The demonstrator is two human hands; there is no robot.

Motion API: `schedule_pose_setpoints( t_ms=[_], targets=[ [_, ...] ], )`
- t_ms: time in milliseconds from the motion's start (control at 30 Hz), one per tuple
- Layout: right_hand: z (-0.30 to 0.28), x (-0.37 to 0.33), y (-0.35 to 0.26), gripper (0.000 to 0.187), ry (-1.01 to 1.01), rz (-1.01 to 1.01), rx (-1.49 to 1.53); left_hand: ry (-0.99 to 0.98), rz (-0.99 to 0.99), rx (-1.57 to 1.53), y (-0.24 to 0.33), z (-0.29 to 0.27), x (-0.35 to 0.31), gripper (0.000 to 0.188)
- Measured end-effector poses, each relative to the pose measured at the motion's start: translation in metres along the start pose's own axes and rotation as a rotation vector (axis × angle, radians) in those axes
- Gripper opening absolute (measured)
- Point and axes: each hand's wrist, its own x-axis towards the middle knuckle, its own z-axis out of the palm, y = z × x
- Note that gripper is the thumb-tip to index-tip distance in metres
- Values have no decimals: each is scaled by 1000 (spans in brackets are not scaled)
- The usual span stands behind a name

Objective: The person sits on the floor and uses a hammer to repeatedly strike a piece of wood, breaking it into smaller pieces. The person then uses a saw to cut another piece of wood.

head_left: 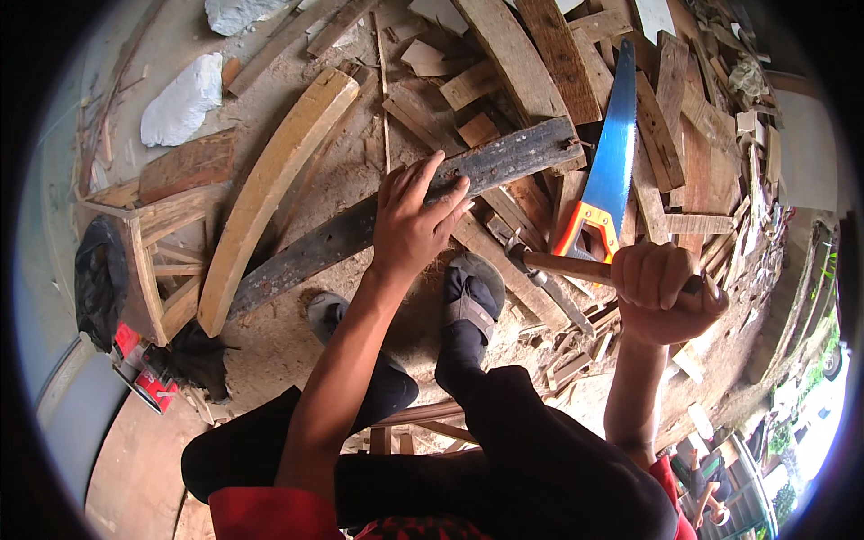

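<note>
My left hand [418, 211] is laid over a long dark plank [517, 155], gripping it with the fingers across its upper face. The plank slants from lower left to upper right, and a nail [579, 144] sticks out near its right end. In my right hand [668, 290] is a hammer [571, 266], its wooden handle wrapped by my closed fist. The hammer's metal head points left, below the plank. Just beyond it lies a handsaw [612, 144] with a blue blade and an orange handle, resting on the wood pile.
Scrap boards [666, 117] are heaped ahead and to the right. A pale curved beam [274, 193] leans by a wooden frame [153, 261] at the left, near a white lump [183, 101]. My feet stand below the plank. Another person [706, 486] is far off at lower right.
</note>
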Motion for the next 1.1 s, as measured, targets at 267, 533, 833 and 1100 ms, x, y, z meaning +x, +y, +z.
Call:
schedule_pose_setpoints(
  t_ms=[267,533,833,1100],
  targets=[
    [-8,-3,3,56,-9,5,-1,-2,-399,-148,13,-2,8,59],
    [-16,-10,8,54,-25,38,-37,-486,-544,-57,-5,-22,42,69],
    [-21,-9,10,51,-18,31,-107,-243,-409,357,44,3,-6,71],
    [-18,-11,11,51,8,57,-130,-117,-429,310,65,10,-24,63]
  ],
)
